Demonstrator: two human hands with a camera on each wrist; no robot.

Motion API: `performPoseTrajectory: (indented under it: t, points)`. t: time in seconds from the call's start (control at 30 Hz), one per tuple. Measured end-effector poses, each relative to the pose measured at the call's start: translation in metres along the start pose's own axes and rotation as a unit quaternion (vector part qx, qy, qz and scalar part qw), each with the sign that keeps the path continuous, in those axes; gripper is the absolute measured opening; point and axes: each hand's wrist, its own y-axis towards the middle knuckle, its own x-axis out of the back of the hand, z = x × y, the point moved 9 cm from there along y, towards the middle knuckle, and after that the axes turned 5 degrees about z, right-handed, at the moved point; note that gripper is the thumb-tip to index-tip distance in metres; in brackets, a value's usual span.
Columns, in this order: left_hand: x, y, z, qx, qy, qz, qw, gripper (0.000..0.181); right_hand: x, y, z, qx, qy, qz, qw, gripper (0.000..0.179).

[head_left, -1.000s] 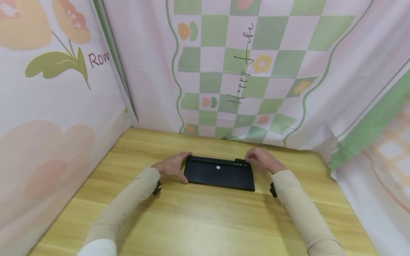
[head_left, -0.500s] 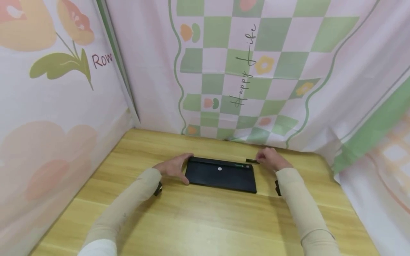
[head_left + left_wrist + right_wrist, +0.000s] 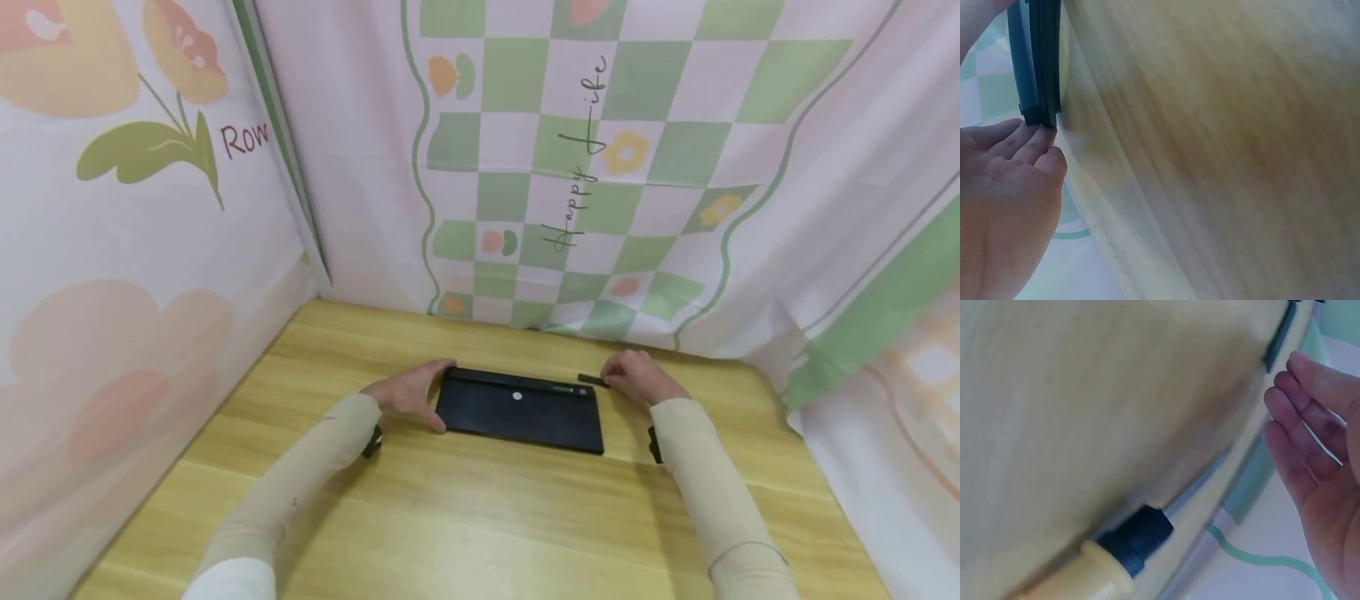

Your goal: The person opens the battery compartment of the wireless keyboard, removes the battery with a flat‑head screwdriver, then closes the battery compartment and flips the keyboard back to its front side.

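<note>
A flat black keyboard (image 3: 536,423) lies underside up on the table, with a raised bar along its far edge and a white round sticker. My left hand (image 3: 408,393) spans its left end, thumb at the near edge and fingers at the far edge. Something slim and green, like a battery (image 3: 562,389), shows in an uncovered slot at the bar's right end. Just behind that corner lies a small dark strip, the battery cover (image 3: 592,380). My right hand (image 3: 637,377) is beside it, fingers loosely bent; the right wrist view shows them just short of the cover's end.
The right wrist view shows a screwdriver (image 3: 1135,540) with a yellow handle, black collar and metal shaft, near the table edge. Patterned cloth (image 3: 570,167) hangs along the back of the wooden table (image 3: 480,517), with more cloth at both sides.
My right hand has moved the battery cover off the keyboard's bar, to the right and back, onto the table. The slot with the green battery now shows. My left hand has stayed in place.
</note>
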Motion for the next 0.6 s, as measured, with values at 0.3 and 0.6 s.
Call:
performPoseTrajectory:
  t: [0.3,0.6]
  points:
    - [0.000,0.002,0.004,0.007,-0.032,-0.001,0.9995,0.129,0.022,-0.034,-0.003,-0.014,-0.010,0.020,0.9996,0.030]
    - [-0.001,0.002,0.004,0.002,-0.017,0.003,0.9999,0.129,0.027,-0.096,-0.003,-0.010,-0.022,0.023,0.9994,0.039]
